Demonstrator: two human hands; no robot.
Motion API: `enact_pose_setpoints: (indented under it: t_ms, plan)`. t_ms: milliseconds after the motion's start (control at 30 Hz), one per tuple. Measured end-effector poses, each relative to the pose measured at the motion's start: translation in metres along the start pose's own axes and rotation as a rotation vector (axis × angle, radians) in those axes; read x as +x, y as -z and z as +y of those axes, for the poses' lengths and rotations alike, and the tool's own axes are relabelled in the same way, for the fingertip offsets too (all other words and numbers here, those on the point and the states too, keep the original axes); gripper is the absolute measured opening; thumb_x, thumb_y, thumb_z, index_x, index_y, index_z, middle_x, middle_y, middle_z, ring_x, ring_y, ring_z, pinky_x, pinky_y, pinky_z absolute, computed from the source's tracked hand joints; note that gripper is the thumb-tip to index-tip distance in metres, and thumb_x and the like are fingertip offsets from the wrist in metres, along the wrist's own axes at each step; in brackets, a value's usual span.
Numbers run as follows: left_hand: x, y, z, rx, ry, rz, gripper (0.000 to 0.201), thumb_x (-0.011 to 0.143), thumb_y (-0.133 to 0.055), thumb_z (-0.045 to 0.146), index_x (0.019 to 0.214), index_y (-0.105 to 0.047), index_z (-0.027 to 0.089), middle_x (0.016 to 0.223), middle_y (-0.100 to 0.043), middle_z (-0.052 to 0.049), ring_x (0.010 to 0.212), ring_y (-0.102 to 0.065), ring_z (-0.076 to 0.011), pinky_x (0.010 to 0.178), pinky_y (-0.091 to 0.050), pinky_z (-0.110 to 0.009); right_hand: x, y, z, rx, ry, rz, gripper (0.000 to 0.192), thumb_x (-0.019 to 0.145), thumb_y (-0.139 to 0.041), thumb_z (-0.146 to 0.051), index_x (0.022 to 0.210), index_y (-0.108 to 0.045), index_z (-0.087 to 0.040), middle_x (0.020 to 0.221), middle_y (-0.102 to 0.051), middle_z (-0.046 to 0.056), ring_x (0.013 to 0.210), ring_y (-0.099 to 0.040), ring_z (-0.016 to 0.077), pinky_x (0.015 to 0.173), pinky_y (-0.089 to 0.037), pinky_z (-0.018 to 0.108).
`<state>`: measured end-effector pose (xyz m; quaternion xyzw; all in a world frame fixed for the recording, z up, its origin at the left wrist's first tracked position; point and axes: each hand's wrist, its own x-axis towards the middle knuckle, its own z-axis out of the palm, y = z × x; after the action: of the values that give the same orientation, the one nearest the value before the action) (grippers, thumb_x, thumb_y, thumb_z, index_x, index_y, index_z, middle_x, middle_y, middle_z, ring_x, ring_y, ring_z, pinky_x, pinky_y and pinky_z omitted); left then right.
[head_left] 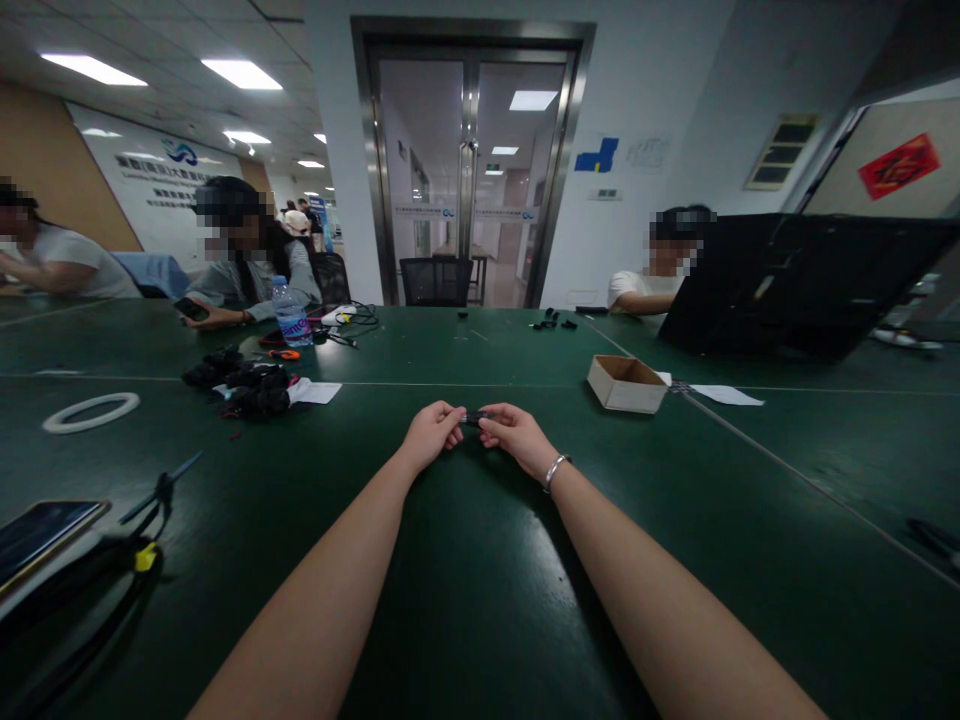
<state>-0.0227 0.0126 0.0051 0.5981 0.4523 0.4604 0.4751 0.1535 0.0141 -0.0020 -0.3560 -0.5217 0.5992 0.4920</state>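
Observation:
Between my two hands, just above the green table, is a small dark piece, too small for me to tell its kind. My left hand pinches its left end between thumb and fingers. The right end is pinched by my right hand, which has a silver bracelet on its wrist. Fingertips cover both ends of the piece. Right of my hands stands a small open cardboard box; its inside bottom is mostly hidden.
To the left lie a pile of black items, a white ring, a phone and black cables. A water bottle stands farther back. Small black pieces lie at the far edge. A large black screen and several people are beyond.

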Motion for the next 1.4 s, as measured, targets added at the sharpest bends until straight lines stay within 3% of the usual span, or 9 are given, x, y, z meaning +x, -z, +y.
enact_pose_setpoints:
  t_ms: [467, 867, 1100, 1267, 1400]
  plan:
    - [-0.0001, 0.0027, 0.0000, 0.205, 0.030, 0.018, 0.040, 0.079, -0.051, 0.055, 0.068, -0.052, 0.016, 0.048, -0.051, 0.002, 0.037, -0.042, -0.0083, 0.038, -0.030, -0.020, -0.0042, 0.0002, -0.0028, -0.025, 0.054, -0.050, 0.043, 0.059, -0.083, -0.027, 0.095, -0.061, -0.015, 0.072, -0.060, -0.001, 0.063, -0.061, 0.0104, 0.056, -0.051, 0.020]
    - [0.0011, 0.0029, -0.0003, 0.137, 0.060, 0.027, 0.042, 0.077, -0.054, 0.056, 0.064, -0.049, 0.017, 0.047, -0.048, 0.003, 0.036, -0.043, -0.0087, 0.040, -0.033, -0.021, -0.0070, -0.0043, -0.0033, -0.127, 0.143, -0.061, 0.041, 0.058, -0.082, -0.025, 0.090, -0.058, -0.017, 0.084, -0.057, -0.001, 0.059, -0.060, 0.0096, 0.052, -0.051, 0.022]
    - [-0.0024, 0.0025, 0.0040, -0.046, -0.039, 0.001, 0.034, 0.070, -0.068, 0.043, 0.085, -0.054, 0.017, 0.068, -0.055, 0.001, 0.056, -0.052, -0.0093, 0.051, -0.042, -0.020, -0.0040, -0.0046, -0.0019, -0.073, 0.079, -0.027, 0.042, 0.063, -0.080, -0.032, 0.094, -0.056, -0.016, 0.070, -0.059, -0.002, 0.056, -0.060, 0.0103, 0.051, -0.051, 0.020]
    - [-0.0037, -0.0001, 0.0076, -0.036, -0.003, 0.016, 0.030, 0.083, -0.049, 0.041, 0.099, -0.054, 0.016, 0.059, -0.049, 0.002, 0.048, -0.046, -0.0094, 0.046, -0.037, -0.020, -0.0038, -0.0040, -0.0041, -0.053, 0.050, -0.061, 0.040, 0.064, -0.081, -0.030, 0.094, -0.059, -0.015, 0.067, -0.060, -0.001, 0.057, -0.060, 0.0098, 0.052, -0.051, 0.019]
    - [-0.0028, -0.0011, 0.0077, -0.019, 0.015, 0.054, 0.032, 0.077, -0.055, 0.031, 0.106, -0.053, 0.017, 0.063, -0.049, 0.002, 0.051, -0.046, -0.0098, 0.045, -0.037, -0.019, -0.0044, -0.0041, -0.0053, -0.046, 0.047, -0.062, 0.039, 0.064, -0.081, -0.028, 0.095, -0.060, -0.015, 0.067, -0.061, -0.001, 0.058, -0.060, 0.0097, 0.053, -0.052, 0.019]
